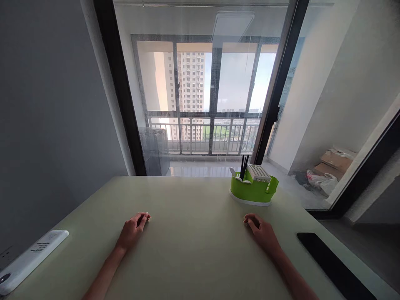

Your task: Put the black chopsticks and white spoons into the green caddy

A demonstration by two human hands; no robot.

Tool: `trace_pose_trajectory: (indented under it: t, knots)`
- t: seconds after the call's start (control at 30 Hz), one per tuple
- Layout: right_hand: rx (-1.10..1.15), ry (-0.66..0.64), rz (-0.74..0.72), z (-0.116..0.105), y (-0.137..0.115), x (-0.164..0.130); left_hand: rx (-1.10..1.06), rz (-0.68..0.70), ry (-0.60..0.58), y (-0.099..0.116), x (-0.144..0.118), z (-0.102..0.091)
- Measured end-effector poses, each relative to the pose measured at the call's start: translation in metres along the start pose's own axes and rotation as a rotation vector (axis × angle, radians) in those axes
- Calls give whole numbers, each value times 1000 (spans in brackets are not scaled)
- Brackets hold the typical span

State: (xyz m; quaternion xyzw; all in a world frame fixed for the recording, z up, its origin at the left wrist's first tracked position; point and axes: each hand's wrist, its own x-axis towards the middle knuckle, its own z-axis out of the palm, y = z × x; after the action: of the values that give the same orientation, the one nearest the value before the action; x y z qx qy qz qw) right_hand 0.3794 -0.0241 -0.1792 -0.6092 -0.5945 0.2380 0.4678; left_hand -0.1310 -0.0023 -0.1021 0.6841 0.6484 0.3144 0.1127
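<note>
Green caddy (253, 189) stood on the pale tabletop (193, 250), toward its far right side, close to the glass door behind it. Black chopsticks (244, 166) rose upright out of the caddy's left part, and a white slotted piece (258, 172) lay across its top. The right hand (261, 230) rested on the tabletop nearer the person than the caddy, just short of its white base and not touching it; its fingers (249, 218) were curled loosely inward and held nothing. The left hand (133, 229) lay well to the left of the caddy, also flat on the tabletop, its fingers (144, 216) bent in a loose curl around nothing. A white power strip (29, 258) lay far left of the caddy at the tabletop's near edge, and a flat black slab (334, 266) lay to the caddy's near right, along the right edge.
</note>
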Motion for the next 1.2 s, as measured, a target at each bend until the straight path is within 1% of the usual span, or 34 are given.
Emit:
trace_pose_trajectory:
  t: [0.6, 0.87, 1.2]
  knots:
    - [-2, 18, 6, 0, 1, -1, -17, -14, 6, 7, -3, -3]
    - [-2, 6, 2, 0, -2, -2, -21, -16, 11, 4, -2, 0]
    - [-15, 2, 0, 1, 3, 0, -22, -3, 21, 7, -2, -2]
